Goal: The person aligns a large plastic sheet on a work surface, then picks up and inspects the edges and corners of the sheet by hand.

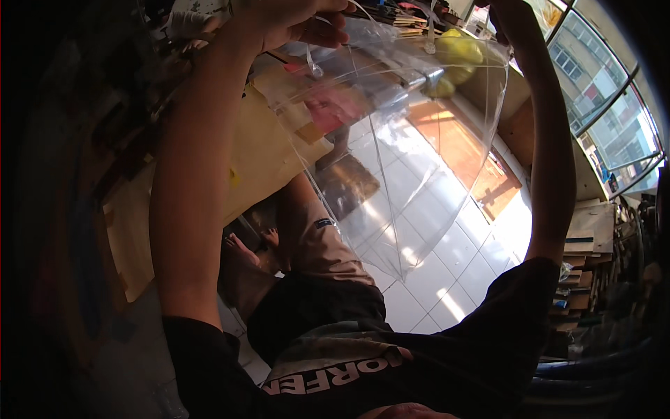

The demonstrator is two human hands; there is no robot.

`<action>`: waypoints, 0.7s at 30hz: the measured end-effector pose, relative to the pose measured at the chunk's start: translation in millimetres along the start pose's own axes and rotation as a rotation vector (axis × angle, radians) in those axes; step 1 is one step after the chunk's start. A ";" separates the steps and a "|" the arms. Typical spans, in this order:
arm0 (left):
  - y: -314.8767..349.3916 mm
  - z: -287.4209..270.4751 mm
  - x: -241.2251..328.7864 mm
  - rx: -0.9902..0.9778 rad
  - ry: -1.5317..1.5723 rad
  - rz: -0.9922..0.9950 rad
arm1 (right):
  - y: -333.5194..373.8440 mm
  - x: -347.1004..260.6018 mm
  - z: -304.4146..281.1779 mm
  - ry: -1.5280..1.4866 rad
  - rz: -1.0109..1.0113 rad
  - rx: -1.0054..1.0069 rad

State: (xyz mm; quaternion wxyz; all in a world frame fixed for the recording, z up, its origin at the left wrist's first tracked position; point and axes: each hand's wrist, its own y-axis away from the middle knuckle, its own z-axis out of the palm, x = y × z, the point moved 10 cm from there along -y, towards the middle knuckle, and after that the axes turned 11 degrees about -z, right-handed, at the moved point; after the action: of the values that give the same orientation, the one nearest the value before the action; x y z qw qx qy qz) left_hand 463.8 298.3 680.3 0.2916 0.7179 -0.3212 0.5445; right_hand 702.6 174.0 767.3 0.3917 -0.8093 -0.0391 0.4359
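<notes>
A large clear plastic bag [447, 167] hangs spread out in front of me, its thin handles looping up at the top. My left hand [300, 24] is at the bag's upper left with its fingers curled in, gripping the top edge or handle. Up at the right corner of the bag, my right hand [508, 12] is closed on it and partly cut off by the frame's upper edge. The floor shows through the see-through film. A yellow plastic bundle [457, 59] appears behind the bag's upper right part.
To the left stands a table covered in tan paper [272, 146], with a pink item [331, 105] near its far end. An orange-brown board [460, 150] lies on the white tiled floor [436, 279]. Stacked cardboard pieces [590, 241] and a window [593, 91] are on the right.
</notes>
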 end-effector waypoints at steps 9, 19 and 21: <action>27.7 160.3 35.1 -0.606 0.124 0.499 | 117.6 -49.0 97.7 0.383 -0.263 -0.736; 56.7 59.1 -80.8 0.386 -0.629 0.355 | 195.6 224.1 91.0 0.482 0.427 -0.915; 58.0 55.4 -126.9 0.407 -0.730 0.299 | 252.9 297.8 82.8 0.352 0.631 -0.943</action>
State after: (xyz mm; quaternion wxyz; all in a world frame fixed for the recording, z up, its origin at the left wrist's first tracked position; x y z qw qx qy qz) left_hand 426.1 237.7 548.2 -0.0701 0.8514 -0.3899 0.3436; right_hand 754.9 169.7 371.3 -0.1579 -0.9287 0.0794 0.3259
